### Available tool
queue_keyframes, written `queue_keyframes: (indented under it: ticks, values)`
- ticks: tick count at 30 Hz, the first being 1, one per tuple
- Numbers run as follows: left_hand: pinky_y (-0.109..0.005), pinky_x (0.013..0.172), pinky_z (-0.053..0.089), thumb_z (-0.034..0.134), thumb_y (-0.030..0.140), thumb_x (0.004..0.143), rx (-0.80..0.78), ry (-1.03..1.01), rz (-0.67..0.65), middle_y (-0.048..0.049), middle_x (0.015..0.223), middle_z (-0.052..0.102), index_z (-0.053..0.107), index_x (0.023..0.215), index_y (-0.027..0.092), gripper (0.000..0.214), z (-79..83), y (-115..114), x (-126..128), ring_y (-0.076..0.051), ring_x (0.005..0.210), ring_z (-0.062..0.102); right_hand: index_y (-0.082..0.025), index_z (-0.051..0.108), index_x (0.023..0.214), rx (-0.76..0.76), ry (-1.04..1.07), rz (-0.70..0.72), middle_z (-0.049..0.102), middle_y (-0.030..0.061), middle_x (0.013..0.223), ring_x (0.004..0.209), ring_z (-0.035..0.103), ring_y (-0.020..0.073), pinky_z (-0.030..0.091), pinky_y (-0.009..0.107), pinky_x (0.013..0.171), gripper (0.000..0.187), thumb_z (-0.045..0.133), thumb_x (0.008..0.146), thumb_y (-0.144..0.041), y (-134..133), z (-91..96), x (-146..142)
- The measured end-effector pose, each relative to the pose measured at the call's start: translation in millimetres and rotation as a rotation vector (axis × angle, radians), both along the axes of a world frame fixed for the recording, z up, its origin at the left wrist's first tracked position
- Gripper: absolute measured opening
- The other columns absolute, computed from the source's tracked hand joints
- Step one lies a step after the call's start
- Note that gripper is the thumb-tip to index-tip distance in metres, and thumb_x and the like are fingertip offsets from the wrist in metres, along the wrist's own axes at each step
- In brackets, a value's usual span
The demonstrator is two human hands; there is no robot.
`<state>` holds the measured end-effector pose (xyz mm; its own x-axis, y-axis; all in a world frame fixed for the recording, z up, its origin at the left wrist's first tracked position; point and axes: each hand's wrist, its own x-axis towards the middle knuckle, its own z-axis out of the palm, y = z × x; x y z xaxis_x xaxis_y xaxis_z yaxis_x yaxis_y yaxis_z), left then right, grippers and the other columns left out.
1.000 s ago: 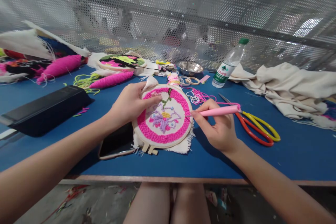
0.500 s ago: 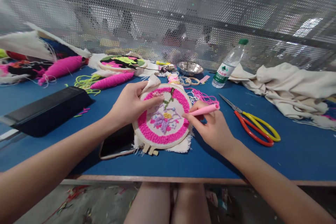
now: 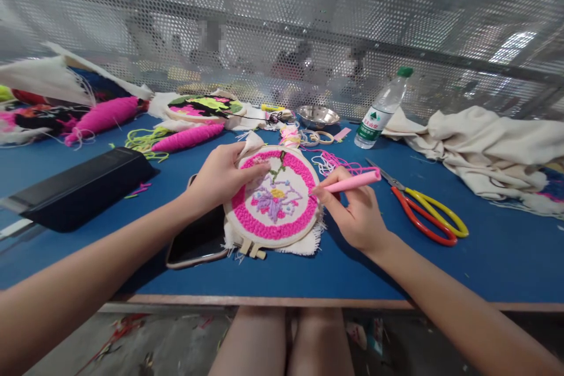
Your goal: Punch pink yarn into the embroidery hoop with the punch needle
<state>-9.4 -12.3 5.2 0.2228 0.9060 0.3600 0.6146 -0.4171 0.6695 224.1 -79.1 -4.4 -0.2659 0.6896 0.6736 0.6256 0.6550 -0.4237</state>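
My left hand (image 3: 224,176) grips the upper left rim of a round embroidery hoop (image 3: 264,242), thumb on top and fingers behind it. White cloth is stretched in the hoop, with a thick pink looped ring around purple, yellow and green stitched flowers (image 3: 275,202). In my right hand (image 3: 356,211) a pink punch needle (image 3: 355,181) is pinched, its tip end at the right part of the pink ring. The hoop is tilted up toward me, its wooden clamp at the bottom. A phone (image 3: 198,244) lies partly under the hoop and my left wrist.
Scissors with red and yellow handles (image 3: 429,211) lie to the right. Behind are a water bottle (image 3: 379,114), a metal bowl (image 3: 318,116), pink yarn (image 3: 189,137), another stitched hoop (image 3: 205,107) and crumpled cloth (image 3: 476,141). A black case (image 3: 83,188) sits left.
My right hand and the punch needle have shifted slightly right and the needle's handle is a little higher. My left hand keeps its hold on the hoop.
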Motion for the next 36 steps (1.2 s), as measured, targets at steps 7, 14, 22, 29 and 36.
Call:
queue_keyframes:
  ticks: [7, 14, 22, 29, 36]
  values:
    - [-0.025, 0.054, 0.035, 0.062, 0.051, 0.076, -0.012, 0.028, 0.016, -0.0009, 0.068, 0.064, 0.066, 0.08, 0.018, 0.034, 0.6, 0, 0, -0.017, 0.062, 0.053, -0.019, 0.057, 0.076, 0.089, -0.025, 0.008, 0.059, -0.0016, 0.07, 0.057, 0.05, 0.009, 0.04, 0.024, 0.055, 0.014, 0.058, 0.089, -0.019, -3, 2.2, 2]
    - [-0.026, 0.058, 0.039, 0.064, 0.051, 0.075, -0.036, -0.017, 0.004, -0.0031, 0.078, 0.068, 0.066, 0.085, 0.018, 0.035, 0.3, -2, 1, -0.02, 0.071, 0.057, -0.018, 0.056, 0.076, 0.117, -0.028, 0.025, 0.058, -0.0021, 0.071, 0.054, 0.049, 0.0075, 0.04, 0.023, 0.054, 0.012, 0.059, 0.088, -0.017, -4, 1.9, 1]
    - [-0.025, 0.057, 0.037, 0.062, 0.052, 0.075, -0.01, 0.02, 0.024, -0.0025, 0.074, 0.064, 0.063, 0.079, 0.018, 0.034, 2.6, -2, 1, -0.019, 0.071, 0.054, -0.018, 0.056, 0.074, 0.067, -0.022, 0.007, 0.06, -0.0011, 0.072, 0.06, 0.055, 0.0098, 0.041, 0.025, 0.056, 0.015, 0.058, 0.089, -0.021, -4, 1.9, 3]
    - [-0.026, 0.056, 0.035, 0.062, 0.052, 0.075, 0.024, 0.012, 0.02, -0.0015, 0.069, 0.06, 0.061, 0.076, 0.018, 0.034, 4.3, -4, 2, -0.018, 0.068, 0.051, -0.02, 0.055, 0.074, 0.041, -0.029, -0.002, 0.059, -0.0017, 0.07, 0.055, 0.05, 0.0096, 0.04, 0.026, 0.054, 0.016, 0.058, 0.089, -0.022, -4, 2.5, 2]
    - [-0.024, 0.058, 0.037, 0.065, 0.047, 0.075, 0.037, -0.079, -0.057, 0.0015, 0.073, 0.061, 0.067, 0.087, 0.017, 0.032, 11.1, -14, 3, -0.014, 0.065, 0.05, -0.02, 0.056, 0.073, -0.149, -0.107, -0.001, 0.06, 0.0004, 0.073, 0.066, 0.055, 0.0135, 0.041, 0.028, 0.063, 0.02, 0.058, 0.09, -0.03, 0, 0.6, -1]
